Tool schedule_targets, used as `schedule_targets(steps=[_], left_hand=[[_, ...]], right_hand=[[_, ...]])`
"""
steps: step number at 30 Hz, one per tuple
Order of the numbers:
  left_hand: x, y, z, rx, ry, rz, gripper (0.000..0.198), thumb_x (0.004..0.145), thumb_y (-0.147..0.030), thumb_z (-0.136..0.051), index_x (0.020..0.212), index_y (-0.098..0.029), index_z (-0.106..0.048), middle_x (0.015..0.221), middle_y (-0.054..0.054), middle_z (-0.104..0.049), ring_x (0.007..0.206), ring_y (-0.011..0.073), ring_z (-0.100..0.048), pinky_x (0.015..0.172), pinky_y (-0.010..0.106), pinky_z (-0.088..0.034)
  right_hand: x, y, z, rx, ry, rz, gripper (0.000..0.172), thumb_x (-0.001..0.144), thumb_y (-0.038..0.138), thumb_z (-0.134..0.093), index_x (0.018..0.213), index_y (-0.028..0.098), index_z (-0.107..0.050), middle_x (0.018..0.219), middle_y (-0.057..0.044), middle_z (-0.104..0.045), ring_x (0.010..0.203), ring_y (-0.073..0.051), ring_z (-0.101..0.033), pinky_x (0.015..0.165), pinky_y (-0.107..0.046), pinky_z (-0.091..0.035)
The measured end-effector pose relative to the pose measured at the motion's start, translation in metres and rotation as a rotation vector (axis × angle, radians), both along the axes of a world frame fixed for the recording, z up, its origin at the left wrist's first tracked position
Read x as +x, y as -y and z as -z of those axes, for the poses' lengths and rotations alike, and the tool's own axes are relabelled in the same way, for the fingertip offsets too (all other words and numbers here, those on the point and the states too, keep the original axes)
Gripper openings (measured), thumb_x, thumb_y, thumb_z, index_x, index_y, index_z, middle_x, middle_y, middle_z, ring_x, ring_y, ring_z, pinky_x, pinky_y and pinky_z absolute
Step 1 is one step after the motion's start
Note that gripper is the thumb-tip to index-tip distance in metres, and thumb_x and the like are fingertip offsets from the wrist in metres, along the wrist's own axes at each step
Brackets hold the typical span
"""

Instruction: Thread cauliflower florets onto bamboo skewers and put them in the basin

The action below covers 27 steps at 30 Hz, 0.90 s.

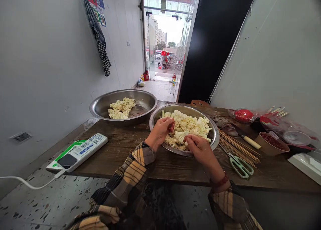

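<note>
My left hand [162, 131] is closed in a pinch above the near side of a steel basin [215, 141] of cauliflower pieces [187, 119]. A thin bamboo skewer [180, 125] shows beside its fingertips, mostly hidden by the hand. Between the thumb and fingers of my right hand [200, 149] is a cauliflower floret [182, 135], its stem end toward me. The skewer's tip points down toward this floret; whether it touches, I cannot tell. To the left, a second steel basin [100, 104] contains skewered cauliflower [121, 108].
Loose bamboo skewers [238, 146], green-handled scissors [241, 166] and a wooden-handled knife [251, 142] lie right of the basin. Farther right are a paper bowl [273, 144] and plastic-wrapped items [243, 114]. A white corded device [85, 152] sits at the table's left end.
</note>
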<state>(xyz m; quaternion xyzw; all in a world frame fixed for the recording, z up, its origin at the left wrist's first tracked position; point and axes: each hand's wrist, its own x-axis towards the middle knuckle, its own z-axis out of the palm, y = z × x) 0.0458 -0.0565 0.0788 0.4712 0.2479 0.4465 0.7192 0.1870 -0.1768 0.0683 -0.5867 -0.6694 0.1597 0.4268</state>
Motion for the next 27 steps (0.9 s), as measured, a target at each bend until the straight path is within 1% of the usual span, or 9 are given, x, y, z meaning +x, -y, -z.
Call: schedule_targets(steps=[7,13,17,23,27], left_hand=[[0.0002,0.0031,-0.0025,-0.019,0.031,-0.009,0.021,0.063,-0.025,-0.072,0.068,-0.014,-0.054,0.056,-0.004,-0.050,0.046,0.0047,-0.042,0.046,0.019,-0.034],[-0.0017,0.0042,-0.0048,-0.052,0.054,0.007,0.019,0.060,-0.019,-0.072,0.066,-0.014,-0.055,0.051,-0.005,-0.045,0.044,0.0043,-0.037,0.044,0.019,-0.030],[-0.0036,0.0038,-0.0043,-0.061,0.045,0.047,0.019,0.060,-0.018,-0.072,0.062,-0.014,-0.054,0.050,-0.005,-0.042,0.045,0.0044,-0.034,0.043,0.019,-0.027],[-0.0056,0.0001,-0.0033,-0.088,0.039,0.172,0.023,0.060,-0.018,-0.071,0.056,-0.015,-0.048,0.048,-0.006,-0.039,0.043,0.0035,-0.029,0.043,0.019,-0.027],[-0.0051,-0.0003,-0.0045,-0.099,0.003,0.188,0.026,0.060,-0.017,-0.070,0.053,-0.015,-0.046,0.048,-0.005,-0.040,0.043,0.0032,-0.030,0.042,0.019,-0.026]], right_hand=[[0.0005,-0.0003,0.0004,-0.008,-0.006,0.010,0.031,0.092,0.035,-0.042,0.072,0.019,-0.057,0.060,0.001,-0.056,0.056,-0.013,-0.048,0.053,-0.024,-0.032],[0.0009,0.0009,-0.0011,-0.015,0.028,-0.006,0.031,0.092,0.034,-0.043,0.069,0.019,-0.055,0.058,0.002,-0.053,0.057,-0.013,-0.048,0.054,-0.024,-0.031],[0.0006,0.0021,-0.0014,0.003,0.022,-0.005,0.030,0.093,0.034,-0.042,0.070,0.019,-0.056,0.060,0.002,-0.053,0.058,-0.013,-0.048,0.056,-0.024,-0.032],[0.0016,0.0027,-0.0001,0.031,0.038,-0.028,0.030,0.093,0.033,-0.042,0.072,0.018,-0.057,0.062,0.001,-0.055,0.060,-0.014,-0.049,0.058,-0.025,-0.033],[0.0021,0.0010,0.0009,0.048,0.067,-0.024,0.031,0.093,0.034,-0.041,0.070,0.018,-0.056,0.062,0.001,-0.054,0.062,-0.015,-0.050,0.059,-0.025,-0.034]])
